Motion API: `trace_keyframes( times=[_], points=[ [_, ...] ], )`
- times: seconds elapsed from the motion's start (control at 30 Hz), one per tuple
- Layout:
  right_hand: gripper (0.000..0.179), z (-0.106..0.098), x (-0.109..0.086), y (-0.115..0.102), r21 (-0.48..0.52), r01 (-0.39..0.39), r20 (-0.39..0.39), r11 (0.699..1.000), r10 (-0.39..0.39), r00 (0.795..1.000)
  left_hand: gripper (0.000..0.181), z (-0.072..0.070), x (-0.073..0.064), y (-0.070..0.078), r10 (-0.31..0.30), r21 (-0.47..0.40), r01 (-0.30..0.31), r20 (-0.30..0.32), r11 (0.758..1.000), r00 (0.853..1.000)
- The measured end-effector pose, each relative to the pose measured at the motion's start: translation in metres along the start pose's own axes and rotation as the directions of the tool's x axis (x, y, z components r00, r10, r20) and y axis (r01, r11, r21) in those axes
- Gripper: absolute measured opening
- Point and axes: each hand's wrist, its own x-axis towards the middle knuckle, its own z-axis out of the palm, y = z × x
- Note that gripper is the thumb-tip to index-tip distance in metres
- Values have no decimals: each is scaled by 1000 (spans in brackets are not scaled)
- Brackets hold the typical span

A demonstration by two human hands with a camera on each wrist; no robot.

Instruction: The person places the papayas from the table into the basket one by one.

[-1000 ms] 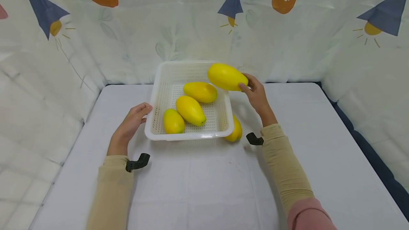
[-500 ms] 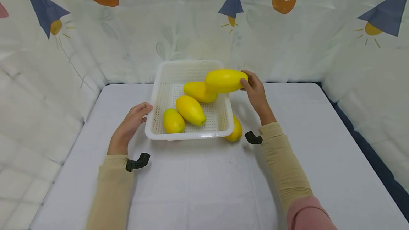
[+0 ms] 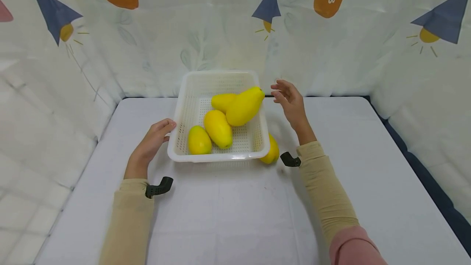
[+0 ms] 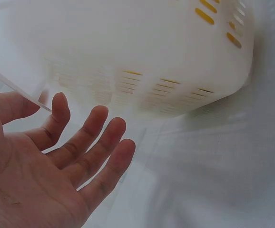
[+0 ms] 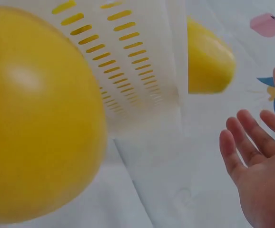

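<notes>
A white perforated basket [image 3: 215, 158] holds several smooth yellow fruits, long and rounded like mangoes or papayas. The uppermost fruit [image 3: 244, 106] lies tilted, its narrow end over the right rim; in the right wrist view that end [image 5: 209, 59] juts beyond the basket wall. My left hand [image 3: 152, 142] pinches the basket's left rim between thumb and index finger, the other fingers spread below it in the left wrist view. Just off the right rim, my right hand [image 3: 290, 105] is held in the air, fingers loosely bent around nothing. Another fruit [image 3: 272, 150] is outside, partly hidden by the basket's front right corner.
A white cloth covers the table [image 3: 235, 212]. Close behind the basket stands a pale patterned curtain [image 3: 224, 36], with more sheeting at both sides. Dark edging [image 3: 423, 167] runs along the table's right side.
My right hand has let go of the fruit it held over the basket. That fruit now rests inside, turned and lower, against the others. The left hand stays at the rim.
</notes>
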Motion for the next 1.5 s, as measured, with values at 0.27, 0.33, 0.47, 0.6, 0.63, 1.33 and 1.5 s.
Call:
trace_keyframes(
  times=[0.27,0.33,0.47,0.6,0.63,1.33,1.5],
  points=[
    [39,-3,-4,2,-58,-28,-8,998,28,1000,47,0,0,0,5,4,-5,2,1000,1000],
    [39,-4,-5,2,-62,-34,-10,998,33,999,46,1,-1,0,6,2,-6,2,1000,1000],
    [39,-4,-6,2,-80,-54,-16,995,52,998,43,1,-1,0,4,-4,-4,-1,1000,1000],
    [40,-5,-8,2,-99,-59,-17,993,57,998,43,1,-1,0,2,-7,-2,0,1000,1000],
    [39,-6,-8,2,-100,-56,-16,993,55,998,44,1,-1,0,3,-7,-3,1,1000,1000],
    [37,-14,-17,4,-65,-39,13,997,40,999,47,0,-1,-1,16,-15,-16,8,1000,1000],
    [38,-14,-19,2,-85,-42,14,995,43,999,48,1,-2,1,7,-8,-7,6,1000,1000]
  ],
)
